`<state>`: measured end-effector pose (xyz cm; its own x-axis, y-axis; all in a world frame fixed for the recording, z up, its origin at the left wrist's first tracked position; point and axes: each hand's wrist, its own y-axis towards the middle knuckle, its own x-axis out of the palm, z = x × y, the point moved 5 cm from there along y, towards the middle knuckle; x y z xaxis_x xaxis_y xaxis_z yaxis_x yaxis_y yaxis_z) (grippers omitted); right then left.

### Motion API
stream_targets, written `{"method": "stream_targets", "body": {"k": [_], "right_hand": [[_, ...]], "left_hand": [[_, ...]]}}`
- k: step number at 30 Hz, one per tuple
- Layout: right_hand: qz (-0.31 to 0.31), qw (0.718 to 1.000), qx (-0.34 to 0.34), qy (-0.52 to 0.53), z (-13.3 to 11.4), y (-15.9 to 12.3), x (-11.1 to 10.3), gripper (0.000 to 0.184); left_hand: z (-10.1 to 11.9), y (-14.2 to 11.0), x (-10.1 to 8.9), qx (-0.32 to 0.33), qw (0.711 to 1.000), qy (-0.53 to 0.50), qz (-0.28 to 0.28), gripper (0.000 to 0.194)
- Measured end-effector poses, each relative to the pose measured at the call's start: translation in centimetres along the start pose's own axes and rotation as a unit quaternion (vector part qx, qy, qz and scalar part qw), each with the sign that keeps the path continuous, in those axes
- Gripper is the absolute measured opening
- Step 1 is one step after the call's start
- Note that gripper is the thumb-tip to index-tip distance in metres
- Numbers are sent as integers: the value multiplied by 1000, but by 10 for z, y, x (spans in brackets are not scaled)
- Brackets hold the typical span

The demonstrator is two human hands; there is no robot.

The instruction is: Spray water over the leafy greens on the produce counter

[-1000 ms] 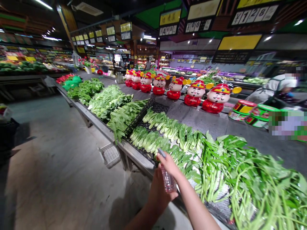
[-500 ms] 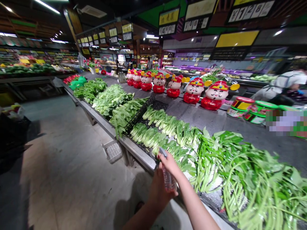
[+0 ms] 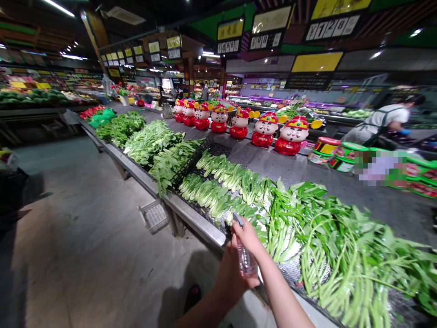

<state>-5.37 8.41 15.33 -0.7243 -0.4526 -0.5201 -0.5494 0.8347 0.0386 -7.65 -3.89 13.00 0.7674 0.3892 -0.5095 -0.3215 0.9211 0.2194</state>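
Clear plastic, faintly pink, at the lower centre of the frame: a spray bottle (image 3: 246, 263), slightly tilted, grey nozzle head (image 3: 238, 219) uppermost. Wrapped at the neck, just under that head, by the right hand (image 3: 248, 236); clasped round the lower body from the left by the left hand (image 3: 235, 269). Grip of both closed on the bottle, one above the other. At the bottom of the frame, left of the forearms, a dark shoe (image 3: 193, 296) on grey floor (image 3: 112, 255).

Just beyond the bottle, on the counter (image 3: 211, 232) with its metal edge, two rows of short pale-stemmed greens (image 3: 235, 175). At lower right, a broad heap of long-stemmed greens (image 3: 344, 246), glossy. Left of centre, a black crate (image 3: 221, 149), then leafier bunches (image 3: 152, 141) running toward the upper left. Below the counter edge, a pale basket (image 3: 155, 215) on the floor.

Farther back, across the middle, a line of seven red figurines (image 3: 292, 136) with round tubs (image 3: 324, 150) to their right, partly blurred. At upper right, a stooping person (image 3: 378, 118) in an apron. Along the top, hanging price signs (image 3: 228, 34); at far left, dark-green round produce (image 3: 30, 96).
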Motion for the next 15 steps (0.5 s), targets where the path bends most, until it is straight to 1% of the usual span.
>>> {"method": "stream_targets", "body": {"k": [7, 11, 13, 15], "right_hand": [[-2, 999, 14, 33, 1, -10, -14, 37], [-35, 999, 17, 22, 7, -16, -14, 36], [-54, 998, 19, 14, 10, -20, -12, 35], [-67, 998, 14, 10, 12, -25, -10, 34]], "left_hand": [[10, -3, 9, -4, 999, 34, -7, 108], [13, -9, 19, -12, 1000, 13, -2, 110], [11, -15, 26, 3, 1000, 18, 17, 110], [10, -22, 35, 51, 996, 53, 52, 109]]}}
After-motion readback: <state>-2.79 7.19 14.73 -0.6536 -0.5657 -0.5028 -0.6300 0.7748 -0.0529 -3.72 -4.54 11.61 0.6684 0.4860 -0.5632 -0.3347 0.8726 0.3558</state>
